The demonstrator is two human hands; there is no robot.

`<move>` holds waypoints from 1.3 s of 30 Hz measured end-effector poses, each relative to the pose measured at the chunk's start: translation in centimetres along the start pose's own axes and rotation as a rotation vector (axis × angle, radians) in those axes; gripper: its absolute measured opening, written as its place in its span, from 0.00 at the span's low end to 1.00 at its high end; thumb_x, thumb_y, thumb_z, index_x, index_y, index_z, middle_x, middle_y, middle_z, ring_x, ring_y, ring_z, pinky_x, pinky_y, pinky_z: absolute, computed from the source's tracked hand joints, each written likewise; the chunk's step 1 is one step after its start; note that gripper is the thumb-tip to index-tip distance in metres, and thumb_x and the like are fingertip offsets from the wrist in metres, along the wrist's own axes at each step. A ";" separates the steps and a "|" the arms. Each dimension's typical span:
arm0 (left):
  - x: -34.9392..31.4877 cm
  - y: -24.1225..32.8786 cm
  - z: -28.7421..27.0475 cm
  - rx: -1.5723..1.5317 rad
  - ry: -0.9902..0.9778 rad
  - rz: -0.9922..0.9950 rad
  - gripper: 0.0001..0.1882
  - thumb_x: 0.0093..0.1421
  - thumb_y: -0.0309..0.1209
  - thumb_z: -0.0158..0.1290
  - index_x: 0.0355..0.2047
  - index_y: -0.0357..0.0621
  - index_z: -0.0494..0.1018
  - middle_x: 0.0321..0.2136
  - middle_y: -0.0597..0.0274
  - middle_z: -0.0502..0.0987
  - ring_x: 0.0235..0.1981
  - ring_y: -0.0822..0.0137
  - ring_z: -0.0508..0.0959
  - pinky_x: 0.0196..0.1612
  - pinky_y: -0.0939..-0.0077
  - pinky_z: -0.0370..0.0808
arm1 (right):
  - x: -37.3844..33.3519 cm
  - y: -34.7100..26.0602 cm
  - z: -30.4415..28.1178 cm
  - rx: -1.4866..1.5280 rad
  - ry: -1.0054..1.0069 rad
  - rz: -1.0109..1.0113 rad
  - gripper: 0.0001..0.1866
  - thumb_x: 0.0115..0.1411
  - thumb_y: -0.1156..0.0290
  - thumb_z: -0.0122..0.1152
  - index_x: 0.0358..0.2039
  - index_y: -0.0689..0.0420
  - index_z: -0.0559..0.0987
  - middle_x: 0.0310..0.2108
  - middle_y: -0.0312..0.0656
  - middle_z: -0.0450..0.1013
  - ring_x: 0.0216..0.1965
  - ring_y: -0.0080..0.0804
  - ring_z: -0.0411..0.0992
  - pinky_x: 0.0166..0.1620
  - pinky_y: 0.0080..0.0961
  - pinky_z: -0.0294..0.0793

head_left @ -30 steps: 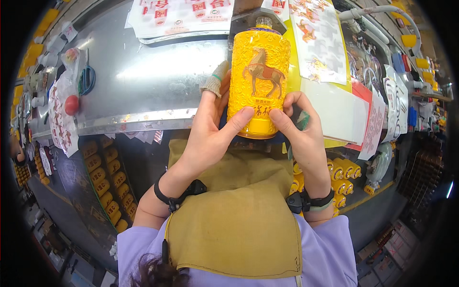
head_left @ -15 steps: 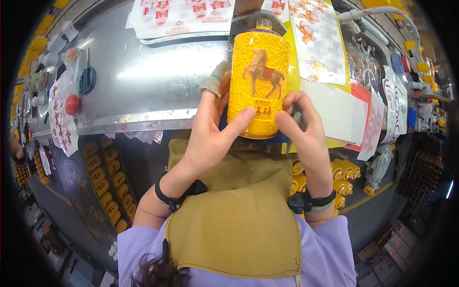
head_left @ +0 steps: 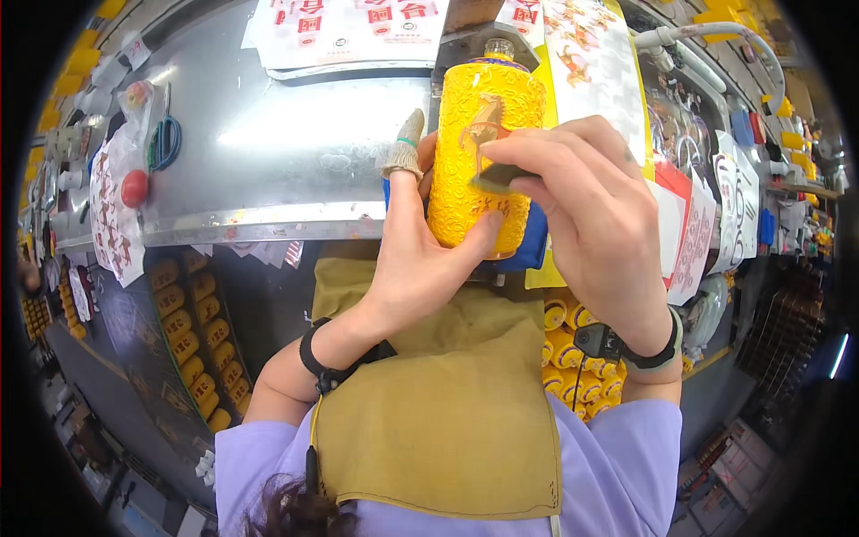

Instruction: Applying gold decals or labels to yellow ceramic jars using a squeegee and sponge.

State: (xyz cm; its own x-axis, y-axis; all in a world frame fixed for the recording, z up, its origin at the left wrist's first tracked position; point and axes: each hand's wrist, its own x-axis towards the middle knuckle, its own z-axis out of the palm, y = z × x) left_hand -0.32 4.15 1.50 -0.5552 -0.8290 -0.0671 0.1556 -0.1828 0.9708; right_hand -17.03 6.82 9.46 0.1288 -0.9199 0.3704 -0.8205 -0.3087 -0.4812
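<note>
A yellow embossed bottle (head_left: 452, 125) with a clear glass neck leans at the table's near edge, its horse picture towards me. My left hand (head_left: 407, 242) grips it low down, thumb across the front and fingers behind its left side. A cloth finger cover with a green band (head_left: 404, 152) sits on one finger of that hand. In my right hand (head_left: 586, 201), a small dark flat piece (head_left: 501, 177), like a scraper, is pinched between thumb and fingers. It lies against the bottle's front over the lower part of the horse, which my fingers partly hide.
Printed sheets (head_left: 349, 36) lie on the metal table (head_left: 286, 134), with horse decal sheets (head_left: 582, 54) at the right. Blue-handled scissors (head_left: 165, 141) and a red ball (head_left: 134, 189) are at the left. Below the table stand several yellow bottles (head_left: 573, 349) and a rack of yellow pieces (head_left: 183, 322).
My right hand has risen from the bottle's lower right side to its front, bringing the dark flat piece onto the horse picture. My left hand keeps its hold, and the bottle has shifted slightly.
</note>
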 end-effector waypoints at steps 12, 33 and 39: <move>-1.6 -2.5 -2.5 0.613 0.022 0.463 0.59 0.39 0.35 0.76 0.69 0.37 0.55 0.65 0.46 0.61 0.64 0.46 0.63 0.64 0.56 0.63 | -7.4 -1.5 1.3 -0.020 0.017 -0.336 0.14 0.48 0.76 0.68 0.37 0.50 0.85 0.42 0.34 0.82 0.38 0.26 0.74 0.39 0.23 0.72; -1.6 -1.8 -1.5 1.217 0.042 0.716 0.37 0.43 0.36 0.73 0.56 0.51 0.77 0.60 0.47 0.64 0.56 0.45 0.71 0.57 0.55 0.72 | -7.5 -1.0 3.2 0.343 0.446 0.646 0.08 0.63 0.79 0.60 0.43 0.63 0.79 0.34 0.41 0.75 0.31 0.25 0.73 0.33 0.20 0.71; -1.3 -2.4 -2.7 0.946 0.082 0.733 0.34 0.40 0.21 0.70 0.52 0.37 0.78 0.56 0.42 0.72 0.53 0.43 0.76 0.54 0.57 0.76 | -7.0 -1.8 4.0 0.286 0.378 0.546 0.08 0.62 0.80 0.60 0.42 0.62 0.79 0.31 0.41 0.74 0.30 0.27 0.75 0.33 0.22 0.72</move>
State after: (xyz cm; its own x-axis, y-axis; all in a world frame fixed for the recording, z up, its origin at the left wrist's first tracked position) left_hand 2.18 4.25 -1.39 -0.5264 -0.6111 0.5911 -0.2687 0.7792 0.5663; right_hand -14.17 12.83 4.54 -0.5022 -0.8301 0.2423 -0.5279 0.0724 -0.8462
